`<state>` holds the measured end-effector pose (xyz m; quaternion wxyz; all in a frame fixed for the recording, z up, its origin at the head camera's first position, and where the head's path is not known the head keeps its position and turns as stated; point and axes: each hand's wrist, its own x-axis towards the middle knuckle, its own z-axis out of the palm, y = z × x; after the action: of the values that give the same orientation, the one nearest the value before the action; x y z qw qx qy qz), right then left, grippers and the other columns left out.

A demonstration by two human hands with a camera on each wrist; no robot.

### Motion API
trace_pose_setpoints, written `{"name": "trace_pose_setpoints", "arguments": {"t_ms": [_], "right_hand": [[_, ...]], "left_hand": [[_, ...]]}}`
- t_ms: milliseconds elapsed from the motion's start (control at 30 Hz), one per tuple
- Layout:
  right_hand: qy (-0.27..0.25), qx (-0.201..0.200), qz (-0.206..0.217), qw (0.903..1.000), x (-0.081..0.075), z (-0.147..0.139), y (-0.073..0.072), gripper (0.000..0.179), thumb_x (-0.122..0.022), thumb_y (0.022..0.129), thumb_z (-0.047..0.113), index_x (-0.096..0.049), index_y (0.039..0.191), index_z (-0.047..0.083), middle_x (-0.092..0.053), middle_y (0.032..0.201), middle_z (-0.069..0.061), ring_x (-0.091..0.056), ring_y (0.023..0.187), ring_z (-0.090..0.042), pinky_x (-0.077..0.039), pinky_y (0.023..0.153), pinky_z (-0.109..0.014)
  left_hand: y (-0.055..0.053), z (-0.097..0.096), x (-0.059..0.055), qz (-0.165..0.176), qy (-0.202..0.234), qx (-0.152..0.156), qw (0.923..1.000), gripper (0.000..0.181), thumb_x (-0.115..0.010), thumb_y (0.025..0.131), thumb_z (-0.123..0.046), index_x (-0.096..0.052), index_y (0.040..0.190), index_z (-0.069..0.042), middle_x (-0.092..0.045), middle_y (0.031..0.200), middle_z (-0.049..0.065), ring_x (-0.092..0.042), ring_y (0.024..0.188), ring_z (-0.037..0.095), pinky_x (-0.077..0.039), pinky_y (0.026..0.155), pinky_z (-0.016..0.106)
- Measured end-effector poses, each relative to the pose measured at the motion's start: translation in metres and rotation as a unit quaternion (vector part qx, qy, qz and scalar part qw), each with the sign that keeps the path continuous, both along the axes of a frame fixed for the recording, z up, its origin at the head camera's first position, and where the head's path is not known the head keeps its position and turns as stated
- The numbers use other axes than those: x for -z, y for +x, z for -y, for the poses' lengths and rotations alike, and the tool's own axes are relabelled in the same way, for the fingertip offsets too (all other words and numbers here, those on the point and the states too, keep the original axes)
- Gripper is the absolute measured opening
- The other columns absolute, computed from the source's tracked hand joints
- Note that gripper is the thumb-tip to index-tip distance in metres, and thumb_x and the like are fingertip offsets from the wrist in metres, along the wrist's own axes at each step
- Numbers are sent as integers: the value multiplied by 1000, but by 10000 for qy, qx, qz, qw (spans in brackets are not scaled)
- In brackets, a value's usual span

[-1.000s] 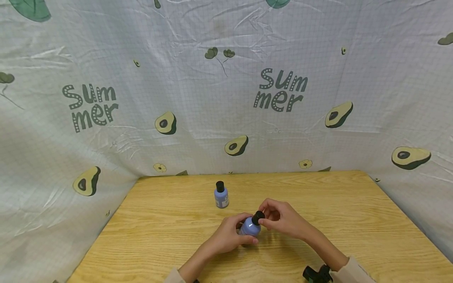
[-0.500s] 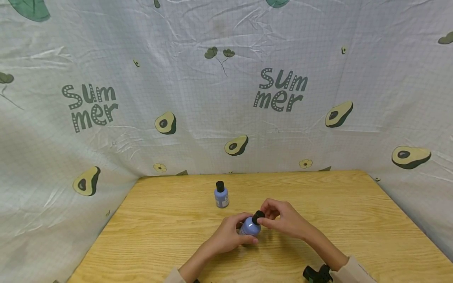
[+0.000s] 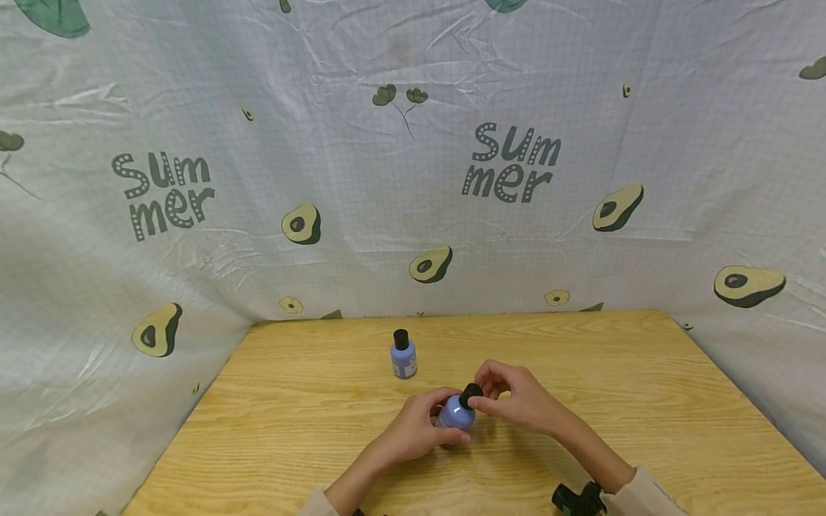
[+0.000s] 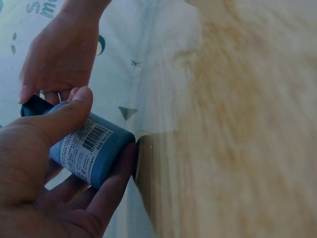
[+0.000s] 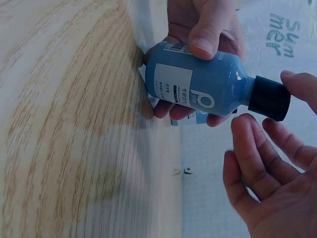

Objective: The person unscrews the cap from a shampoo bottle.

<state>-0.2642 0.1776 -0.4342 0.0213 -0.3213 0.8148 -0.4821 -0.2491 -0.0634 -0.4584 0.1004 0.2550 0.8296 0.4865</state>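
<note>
A small blue-violet bottle point(image 3: 456, 413) with a black cap point(image 3: 471, 395) tilts to the upper right, low above the table. My left hand point(image 3: 416, 428) grips its body, thumb on the near side and fingers around the far side. In the left wrist view the bottle's barcode label point(image 4: 89, 144) shows between thumb and fingers. My right hand point(image 3: 519, 401) pinches the cap between thumb and forefinger; its other fingers curl below, off the bottle. The right wrist view shows the bottle's white front label point(image 5: 173, 84) and the cap in place on the neck.
A second, matching bottle point(image 3: 404, 360) with a black cap stands upright farther back, left of the hands. The wooden table point(image 3: 290, 401) ends at a white curtain point(image 3: 361, 179) printed with avocados. A black wrist camera mount point(image 3: 577, 499) sits by the right sleeve.
My right thumb has slid slightly left across the cap, and the right fingers have shifted a little. The left hand and both bottles look unmoved.
</note>
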Motion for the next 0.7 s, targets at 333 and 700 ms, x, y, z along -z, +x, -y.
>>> {"name": "trace_pose_setpoints", "arguments": {"t_ms": [333, 700], "right_hand": [[18, -80, -99, 9999, 0, 0, -1, 13, -73, 97, 20, -67, 106, 13, -68, 88, 0, -64, 78, -7, -57, 75, -26], [-30, -117, -25, 9999, 1, 0, 0, 14, -71, 99, 21, -67, 108, 12, -67, 88, -1, -64, 77, -7, -57, 73, -27]], "left_hand": [[0, 0, 0, 2, 2, 3, 10000, 55, -86, 87, -25, -65, 137, -19, -71, 128, 1, -67, 111, 11, -54, 96, 29], [0, 0, 0, 60, 13, 7, 10000, 56, -85, 88, -25, -63, 139, -18, -70, 130, 3, -68, 112, 13, -54, 95, 28]]}}
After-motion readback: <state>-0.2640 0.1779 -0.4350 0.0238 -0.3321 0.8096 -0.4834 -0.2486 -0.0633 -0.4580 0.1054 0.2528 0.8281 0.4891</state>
